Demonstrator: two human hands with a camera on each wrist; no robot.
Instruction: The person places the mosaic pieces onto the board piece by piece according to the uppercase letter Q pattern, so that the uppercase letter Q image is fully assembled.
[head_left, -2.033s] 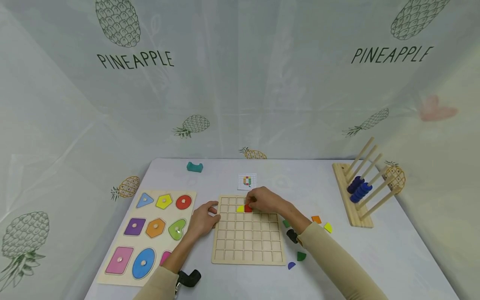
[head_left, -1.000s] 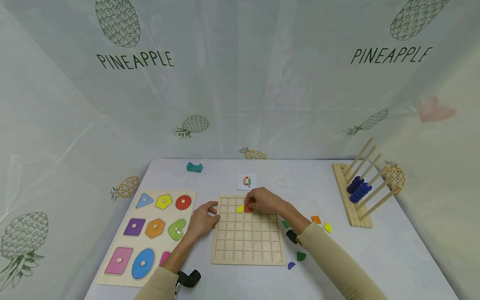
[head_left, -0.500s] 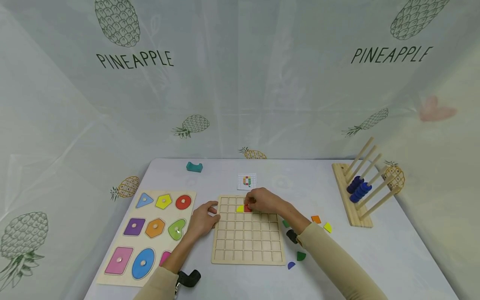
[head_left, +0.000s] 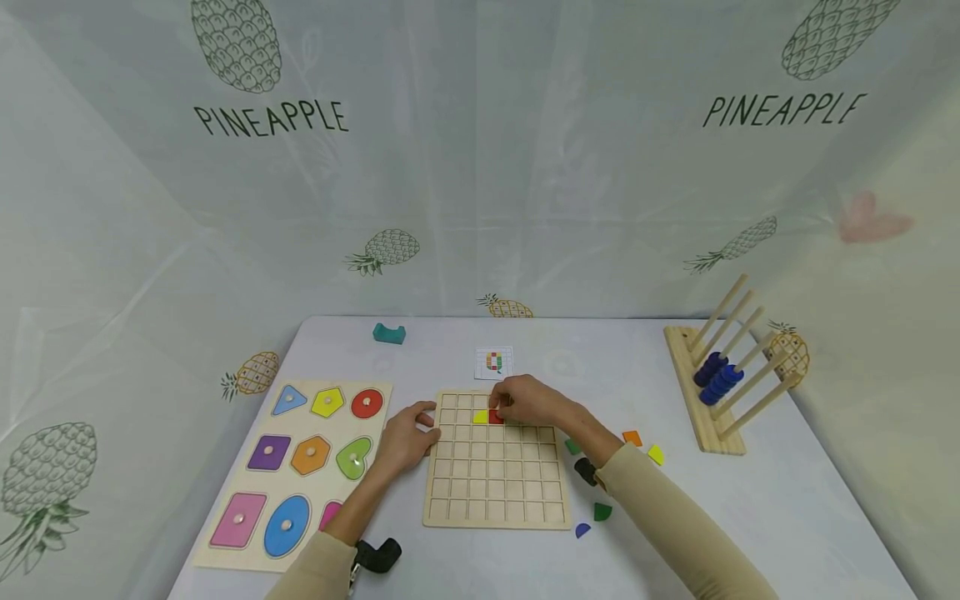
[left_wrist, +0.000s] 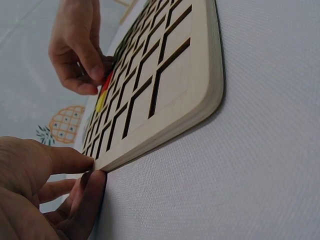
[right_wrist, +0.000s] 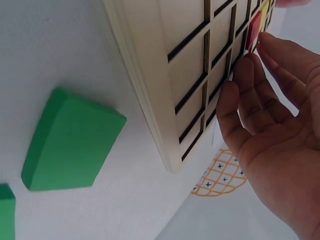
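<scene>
one red piece (head_left: 496, 417) sits on the wooden grid board (head_left: 480, 468), near its far edge, right next to a yellow piece (head_left: 480, 417). the right hand (head_left: 528, 402) pinches the red piece between thumb and fingertips; the left hand (head_left: 403, 439) grips the board's left edge. just beyond the board lies a small patterned card (head_left: 493, 363). to the right on the table (head_left: 465, 575) are a dark green piece (head_left: 602, 512), a purple half-round (head_left: 582, 530) and an orange piece (head_left: 632, 438); farther right stands a peg rack (head_left: 687, 377) with blue beads. a knobbed shape puzzle (head_left: 281, 483) lies on the left.
</scene>
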